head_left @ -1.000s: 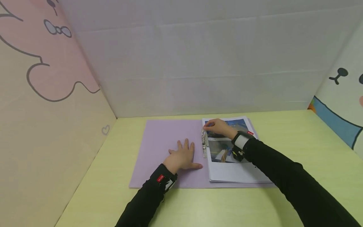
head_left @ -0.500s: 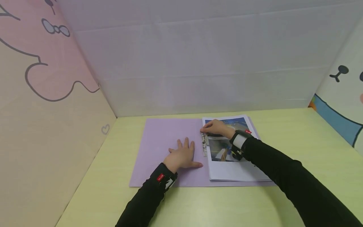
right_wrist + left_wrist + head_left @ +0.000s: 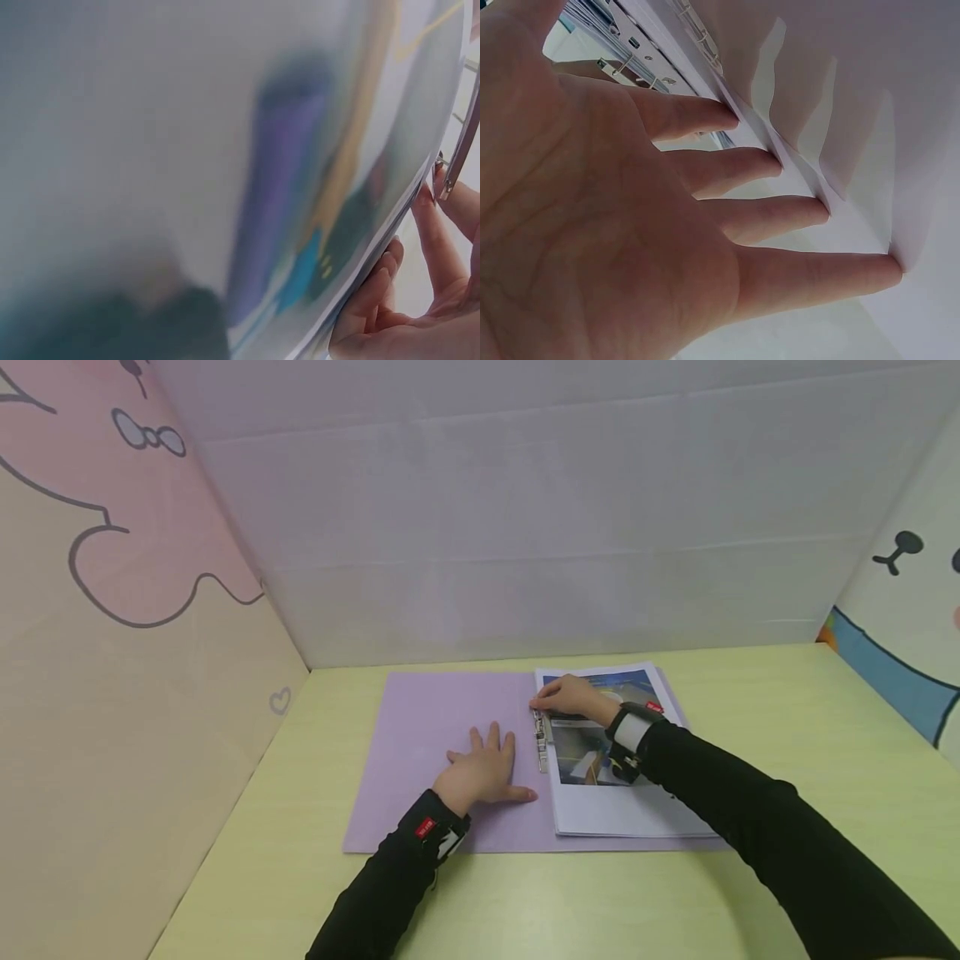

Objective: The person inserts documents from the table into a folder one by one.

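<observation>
A purple folder (image 3: 450, 702) lies spread wide on the table, its metal ring clip (image 3: 541, 745) along the spine. My left hand (image 3: 480, 777) rests on the left cover, fingers straight and spread; its fingertips (image 3: 892, 271) press the glossy surface in the left wrist view. At the far end of the clip, my right hand (image 3: 576, 697) pinches the metal between thumb and fingers. The right wrist view shows this metal piece (image 3: 463, 142) by the fingertips. Punched sheets with printed photos (image 3: 630, 814) lie on the right cover, partly hidden under my right hand and wrist.
The yellow table (image 3: 780, 735) extends around the folder. A pale wall (image 3: 525, 527) stands behind it, with a cartoon-printed panel (image 3: 187, 693) on the left and another panel (image 3: 900, 643) on the right.
My right hand has shifted slightly left and toward me, to the clip's far end. The left hand and the folder keep their places.
</observation>
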`<action>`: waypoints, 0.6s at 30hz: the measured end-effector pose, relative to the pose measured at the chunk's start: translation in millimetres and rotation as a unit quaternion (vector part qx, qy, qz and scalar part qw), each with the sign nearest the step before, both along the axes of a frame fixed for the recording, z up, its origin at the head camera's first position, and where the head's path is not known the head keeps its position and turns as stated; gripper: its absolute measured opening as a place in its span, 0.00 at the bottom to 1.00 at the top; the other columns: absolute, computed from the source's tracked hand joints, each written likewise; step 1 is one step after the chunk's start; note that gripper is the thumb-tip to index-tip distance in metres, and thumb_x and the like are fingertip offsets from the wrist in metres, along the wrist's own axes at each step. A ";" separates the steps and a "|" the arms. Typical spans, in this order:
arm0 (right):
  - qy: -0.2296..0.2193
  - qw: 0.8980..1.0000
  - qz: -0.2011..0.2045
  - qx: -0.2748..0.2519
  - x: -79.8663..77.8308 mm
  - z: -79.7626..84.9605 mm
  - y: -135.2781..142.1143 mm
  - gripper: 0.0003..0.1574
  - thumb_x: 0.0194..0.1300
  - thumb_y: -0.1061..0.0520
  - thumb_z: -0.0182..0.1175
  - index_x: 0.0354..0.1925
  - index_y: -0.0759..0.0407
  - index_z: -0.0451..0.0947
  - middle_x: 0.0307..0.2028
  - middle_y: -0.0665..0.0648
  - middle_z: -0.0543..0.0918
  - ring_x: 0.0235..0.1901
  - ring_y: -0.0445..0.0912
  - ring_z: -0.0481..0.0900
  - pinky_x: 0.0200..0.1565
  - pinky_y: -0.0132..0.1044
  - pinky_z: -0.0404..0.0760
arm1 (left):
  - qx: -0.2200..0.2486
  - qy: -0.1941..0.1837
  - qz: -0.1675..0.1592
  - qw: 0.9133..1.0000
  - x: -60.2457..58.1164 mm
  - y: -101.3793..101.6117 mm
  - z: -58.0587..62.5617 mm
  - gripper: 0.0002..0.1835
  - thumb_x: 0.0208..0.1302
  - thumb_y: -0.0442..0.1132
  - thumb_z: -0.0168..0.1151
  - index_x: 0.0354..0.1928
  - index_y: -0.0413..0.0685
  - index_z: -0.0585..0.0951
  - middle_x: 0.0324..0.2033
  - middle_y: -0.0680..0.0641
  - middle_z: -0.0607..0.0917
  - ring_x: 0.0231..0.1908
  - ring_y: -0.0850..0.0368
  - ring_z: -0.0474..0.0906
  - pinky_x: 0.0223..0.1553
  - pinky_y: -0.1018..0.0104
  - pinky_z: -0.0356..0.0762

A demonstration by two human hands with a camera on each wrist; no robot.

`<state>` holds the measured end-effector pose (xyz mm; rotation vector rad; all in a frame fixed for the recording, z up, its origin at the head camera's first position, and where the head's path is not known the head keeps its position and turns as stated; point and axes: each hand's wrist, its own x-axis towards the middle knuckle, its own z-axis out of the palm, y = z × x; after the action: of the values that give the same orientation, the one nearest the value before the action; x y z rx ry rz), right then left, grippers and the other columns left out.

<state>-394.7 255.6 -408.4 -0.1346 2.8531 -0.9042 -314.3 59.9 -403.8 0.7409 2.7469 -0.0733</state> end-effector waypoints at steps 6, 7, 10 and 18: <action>0.005 1.000 -0.013 -0.008 0.4 0.5 -2.4 0.22 0.59 0.44 0.60 0.43 0.58 0.84 0.42 0.60 0.84 0.44 0.52 0.75 0.49 0.48 0.74 | -0.002 -0.002 0.002 1.000 -0.2 0.4 -0.3 0.58 0.46 0.74 0.53 0.72 0.45 0.51 0.71 0.37 0.48 0.66 0.31 0.43 0.48 0.23 0.59; 0.005 1.000 -0.015 -0.010 0.7 0.6 -2.9 0.22 0.59 0.44 0.60 0.42 0.58 0.84 0.42 0.60 0.85 0.43 0.52 0.75 0.49 0.48 0.74 | -0.001 -0.002 0.002 1.000 -0.1 0.5 -0.4 0.58 0.46 0.74 0.54 0.72 0.45 0.51 0.71 0.37 0.48 0.66 0.31 0.43 0.48 0.23 0.59; 0.007 1.000 -0.017 -0.016 1.3 1.0 -3.9 0.22 0.59 0.44 0.60 0.42 0.58 0.84 0.42 0.60 0.85 0.43 0.52 0.75 0.48 0.48 0.74 | -0.001 -0.001 0.003 1.000 0.6 0.7 -0.1 0.58 0.46 0.74 0.54 0.72 0.45 0.51 0.71 0.37 0.48 0.66 0.31 0.43 0.48 0.23 0.59; 0.009 0.999 -0.006 -0.037 3.8 5.4 -5.8 0.24 0.60 0.44 0.59 0.45 0.59 0.83 0.47 0.63 0.83 0.47 0.54 0.74 0.50 0.50 0.74 | -0.001 0.000 0.003 1.000 0.9 -0.1 0.4 0.57 0.46 0.74 0.53 0.72 0.45 0.52 0.71 0.36 0.49 0.66 0.31 0.43 0.49 0.23 0.59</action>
<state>-390.9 249.8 -403.0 -0.1342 2.8414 -1.0160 -313.4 59.7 -403.4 0.7325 2.7493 -0.0752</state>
